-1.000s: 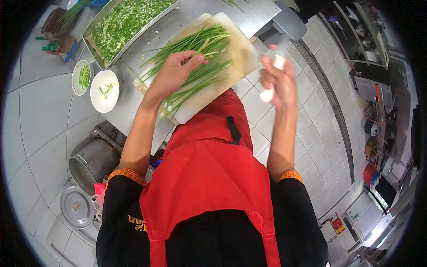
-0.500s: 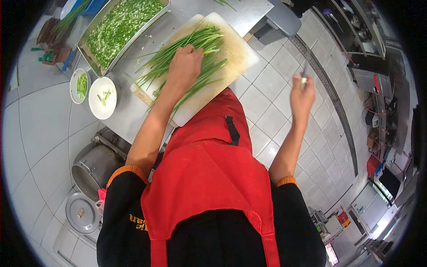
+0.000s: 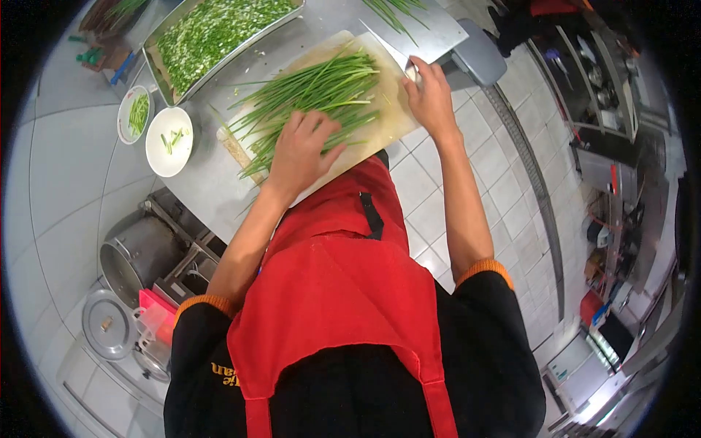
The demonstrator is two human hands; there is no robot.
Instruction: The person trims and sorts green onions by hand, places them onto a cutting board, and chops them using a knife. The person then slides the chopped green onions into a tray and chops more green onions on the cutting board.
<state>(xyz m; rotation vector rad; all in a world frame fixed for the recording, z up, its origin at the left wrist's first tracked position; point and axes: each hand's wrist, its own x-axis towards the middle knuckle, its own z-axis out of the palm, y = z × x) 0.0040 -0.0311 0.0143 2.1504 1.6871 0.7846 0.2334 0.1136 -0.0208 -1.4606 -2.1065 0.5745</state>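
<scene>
A thick bunch of long green onions [image 3: 321,91] lies across the pale cutting board [image 3: 391,117]. My left hand [image 3: 303,150] rests at the near side of the bunch, fingers spread and touching the stalks. At the board's right edge, my right hand [image 3: 432,98] is closed on the handle of a knife [image 3: 391,50]. The knife's blade points away from me, to the upper left, along the board's far right side. Part of the handle is hidden by my fingers.
A metal tray [image 3: 196,86] of chopped green onion stands at the back left. Two white bowls hold cut pieces: a nearer bowl [image 3: 169,157] and a farther bowl [image 3: 122,120]. Loose green onions [image 3: 394,16] lie at the far edge. A grey bin [image 3: 482,55] stands right of the table.
My right hand has brought the knife from out over the floor to the board's right edge. My left hand has loosened from the stalks and shifted nearer, its fingers now spread.
</scene>
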